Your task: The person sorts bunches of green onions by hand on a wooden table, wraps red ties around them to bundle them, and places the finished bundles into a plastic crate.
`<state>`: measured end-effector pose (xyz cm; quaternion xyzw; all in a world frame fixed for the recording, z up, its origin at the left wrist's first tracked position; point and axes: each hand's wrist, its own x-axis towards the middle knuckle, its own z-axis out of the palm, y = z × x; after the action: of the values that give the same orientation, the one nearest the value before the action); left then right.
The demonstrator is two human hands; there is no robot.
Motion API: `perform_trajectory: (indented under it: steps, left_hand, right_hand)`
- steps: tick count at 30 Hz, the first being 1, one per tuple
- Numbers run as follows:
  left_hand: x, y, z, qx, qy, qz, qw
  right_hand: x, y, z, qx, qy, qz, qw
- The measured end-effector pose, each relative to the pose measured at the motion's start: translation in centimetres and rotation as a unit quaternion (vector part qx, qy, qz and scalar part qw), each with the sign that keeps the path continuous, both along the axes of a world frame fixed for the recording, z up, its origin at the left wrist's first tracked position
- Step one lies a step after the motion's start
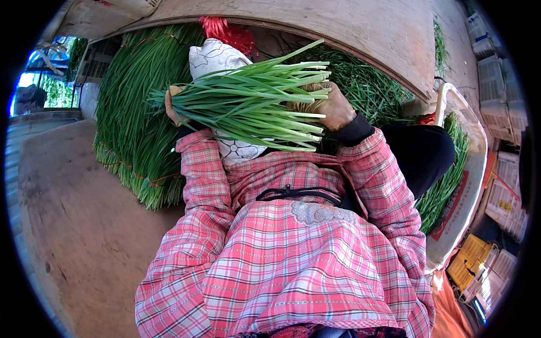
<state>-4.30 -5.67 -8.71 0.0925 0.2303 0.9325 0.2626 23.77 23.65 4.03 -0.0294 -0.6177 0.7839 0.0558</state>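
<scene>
A loose bunch of long green leaves with pale stems (248,96), like chives, lies horizontally across both hands over my lap, pale ends to the right. My left hand (173,106) is closed round the leafy end at the left. My right hand (333,110), in a soiled glove, grips the stem end, its fingers partly hidden behind the stalks. A white patterned cloth (211,56) lies under the bunch, with red strands of tie (228,36) just beyond it.
Banded green bundles (135,112) are piled at left on a wooden board (62,225). Loose greens (366,79) lie beneath a plywood ledge (377,34). A white basket (478,158) of greens stands at right, near stacked crates (501,96) and a yellow crate (473,253).
</scene>
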Motion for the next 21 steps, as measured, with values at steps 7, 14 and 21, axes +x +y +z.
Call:
perform_trajectory:
  steps: [7,14,21]
  left_hand:
    - [-0.7,-0.8,-0.4,0.010,-0.002,-0.058,0.998]
    - [0.2,0.5,0.5,0.071,-0.053,-0.144,0.986]
    - [-1.2,-0.8,-0.2,0.123,-0.037,-0.254,0.959]
  right_hand:
    - [-0.6,-0.5,1.6,-0.054,-0.034,0.064,0.996]
    - [-0.2,-0.5,1.0,-0.016,-0.007,0.087,0.996]
    - [-0.3,-0.4,-0.1,0.042,0.021,0.108,0.993]
